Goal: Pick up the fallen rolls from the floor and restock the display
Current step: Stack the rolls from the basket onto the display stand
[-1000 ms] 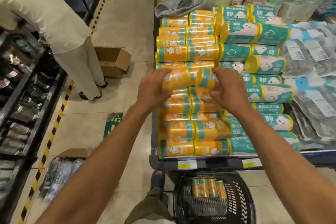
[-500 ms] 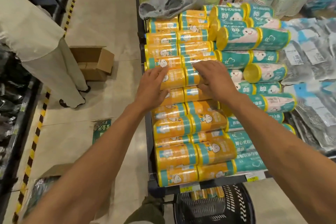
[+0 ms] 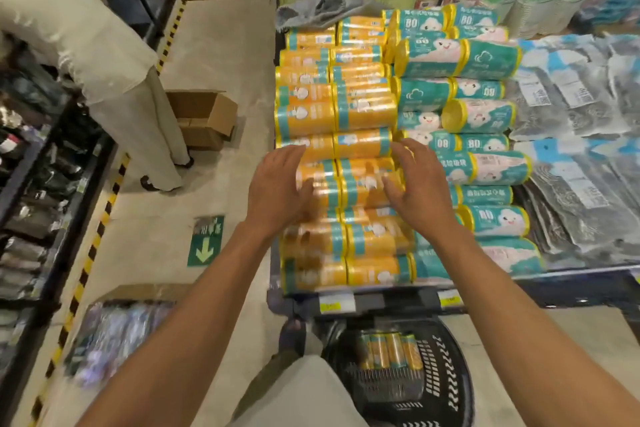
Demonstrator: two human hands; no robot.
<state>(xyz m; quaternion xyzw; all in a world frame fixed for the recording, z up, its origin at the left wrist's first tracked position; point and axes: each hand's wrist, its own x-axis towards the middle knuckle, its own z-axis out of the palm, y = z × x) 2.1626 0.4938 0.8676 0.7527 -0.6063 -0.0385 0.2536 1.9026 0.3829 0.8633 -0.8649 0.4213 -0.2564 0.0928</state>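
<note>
Left hand (image 3: 280, 191) and right hand (image 3: 419, 191), fingers spread and gripping nothing, lie over the orange-and-teal plastic-wrapped cylindrical rolls (image 3: 363, 146) stacked on the blue display shelf (image 3: 398, 300). Several matching rolls (image 3: 389, 350) lie in the black plastic basket (image 3: 446, 374) below, not yet shelved, so restocking appears partly complete.

Warm light; motion blur; wide-angle bending at edges.

Orange rolls (image 3: 363, 146) with teal bands and white figures fill the left side of the display shelf (image 3: 391, 300); teal rolls (image 3: 457, 59) with yellow ends and white cloud faces lie beside them. Grey-black packs (image 3: 571, 107) with blue-and-white labels cover its right edge. The black basket (image 3: 446, 392) holds a bundle (image 3: 388, 350), blurred, seemingly orange and teal too.
</note>
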